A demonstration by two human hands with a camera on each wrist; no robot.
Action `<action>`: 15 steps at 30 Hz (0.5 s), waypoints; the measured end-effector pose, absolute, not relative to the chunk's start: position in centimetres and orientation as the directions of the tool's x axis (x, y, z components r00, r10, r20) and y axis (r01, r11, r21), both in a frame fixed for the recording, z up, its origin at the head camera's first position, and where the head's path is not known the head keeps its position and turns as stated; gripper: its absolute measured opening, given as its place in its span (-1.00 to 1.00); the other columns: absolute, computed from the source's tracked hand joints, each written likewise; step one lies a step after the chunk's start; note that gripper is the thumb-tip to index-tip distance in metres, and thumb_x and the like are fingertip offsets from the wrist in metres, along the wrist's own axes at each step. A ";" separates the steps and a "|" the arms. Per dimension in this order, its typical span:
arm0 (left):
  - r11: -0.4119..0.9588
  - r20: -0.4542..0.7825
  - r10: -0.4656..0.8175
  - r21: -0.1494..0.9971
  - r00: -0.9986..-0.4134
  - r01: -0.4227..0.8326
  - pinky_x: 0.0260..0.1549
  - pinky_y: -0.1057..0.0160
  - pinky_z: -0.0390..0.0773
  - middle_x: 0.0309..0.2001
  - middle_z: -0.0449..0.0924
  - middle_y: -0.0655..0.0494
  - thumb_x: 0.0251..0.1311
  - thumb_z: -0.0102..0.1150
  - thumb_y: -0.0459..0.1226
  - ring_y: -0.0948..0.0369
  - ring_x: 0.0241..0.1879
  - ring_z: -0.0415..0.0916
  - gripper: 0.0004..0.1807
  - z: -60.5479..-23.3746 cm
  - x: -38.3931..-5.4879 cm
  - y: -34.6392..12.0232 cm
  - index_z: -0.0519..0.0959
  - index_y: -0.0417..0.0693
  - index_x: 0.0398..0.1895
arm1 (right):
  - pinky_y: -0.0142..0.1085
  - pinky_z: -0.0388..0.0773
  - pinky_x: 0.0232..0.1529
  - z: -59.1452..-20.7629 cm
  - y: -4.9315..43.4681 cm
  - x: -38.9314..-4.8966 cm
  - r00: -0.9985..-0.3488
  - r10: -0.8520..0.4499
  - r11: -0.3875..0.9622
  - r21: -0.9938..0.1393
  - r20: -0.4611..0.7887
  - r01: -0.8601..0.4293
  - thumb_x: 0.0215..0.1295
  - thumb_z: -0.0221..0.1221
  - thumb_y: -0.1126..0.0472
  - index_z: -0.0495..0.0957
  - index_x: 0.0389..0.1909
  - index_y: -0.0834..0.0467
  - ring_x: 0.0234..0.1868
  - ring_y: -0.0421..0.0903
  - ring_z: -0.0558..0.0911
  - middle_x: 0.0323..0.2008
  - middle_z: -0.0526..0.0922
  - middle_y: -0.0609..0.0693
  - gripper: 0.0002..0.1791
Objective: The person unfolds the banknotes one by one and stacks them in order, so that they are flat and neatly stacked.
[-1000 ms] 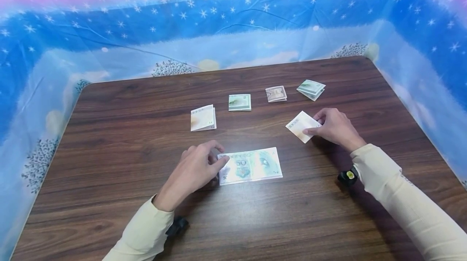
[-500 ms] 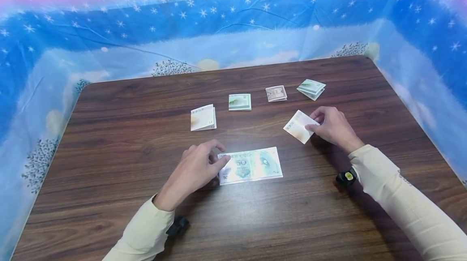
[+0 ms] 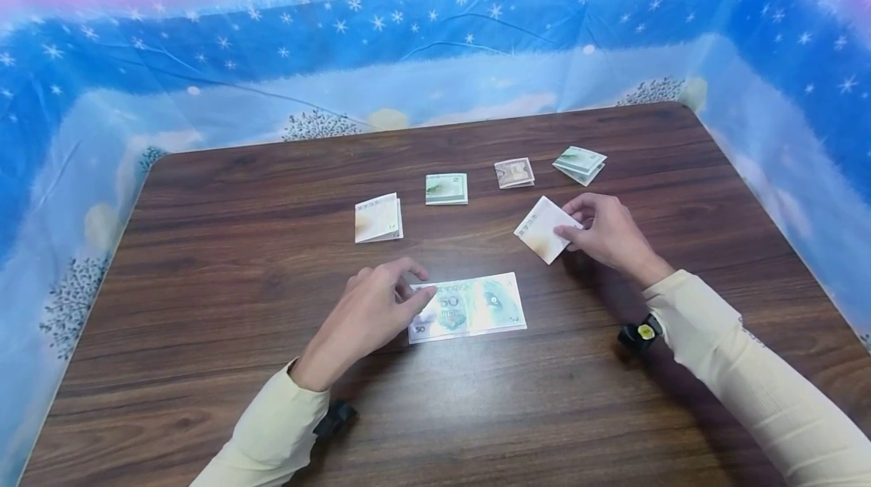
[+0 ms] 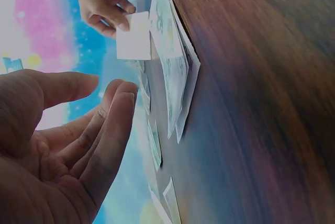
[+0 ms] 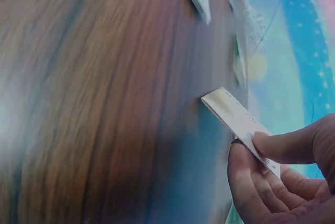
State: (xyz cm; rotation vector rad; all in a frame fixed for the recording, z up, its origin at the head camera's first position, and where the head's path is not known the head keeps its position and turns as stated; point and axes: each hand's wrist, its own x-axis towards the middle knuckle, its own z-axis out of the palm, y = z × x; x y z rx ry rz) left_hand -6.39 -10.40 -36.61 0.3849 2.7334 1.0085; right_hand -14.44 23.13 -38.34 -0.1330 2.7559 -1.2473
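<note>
My right hand pinches a folded, pale banknote by one corner, thumb on top and fingers beneath. The right wrist view shows this folded banknote tilted over the table. My left hand hovers at the left end of an unfolded banknote marked 50, thumb and index finger spread apart. In the left wrist view, nothing lies between the fingers of the left hand, and the flat banknote appears as two layers with raised edges.
Behind the hands lie a pale folded banknote, a green one, a brownish one and another green one, all on the dark wooden table. A snowflake-patterned cloth hangs around the table's far edges.
My right hand has moved left with the folded banknote, its thumb now further onto the paper. The left hand has shifted slightly to the right; the 50 banknote has stayed in place.
</note>
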 end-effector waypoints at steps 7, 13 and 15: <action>0.700 -0.071 0.332 0.687 -0.940 0.195 -0.42 0.23 0.55 -0.45 0.68 0.25 0.36 0.27 -0.15 0.33 -0.44 0.59 -0.81 -36.5 -6.5 -10.2 0.67 -0.01 -0.06 | -0.26 0.69 -0.36 -37.5 21.4 -13.9 -0.983 -0.163 0.565 -0.825 -0.082 -0.025 0.29 0.30 0.41 0.50 -0.02 0.49 -0.43 -0.10 0.72 -0.22 0.67 0.33 -0.68; 0.671 -0.087 0.330 0.722 -0.940 0.169 -0.42 0.21 0.54 -0.43 0.69 0.30 0.38 0.25 -0.13 0.31 -0.47 0.60 -0.81 -36.1 -6.5 -9.8 0.67 0.03 -0.05 | -0.15 0.71 -0.32 -37.0 20.0 -13.4 -0.974 -0.210 0.522 -0.852 -0.084 -0.040 0.29 0.29 0.43 0.49 -0.03 0.50 -0.41 -0.05 0.72 -0.22 0.66 0.32 -0.70; 0.660 -0.089 0.329 0.734 -0.940 0.161 -0.42 0.20 0.54 -0.43 0.70 0.30 0.39 0.24 -0.13 0.31 -0.47 0.61 -0.81 -36.0 -6.5 -9.6 0.67 0.04 -0.05 | -0.15 0.71 -0.32 -36.9 19.5 -13.2 -0.972 -0.222 0.511 -0.859 -0.083 -0.043 0.29 0.28 0.45 0.49 -0.04 0.50 -0.41 -0.04 0.72 -0.23 0.67 0.32 -0.71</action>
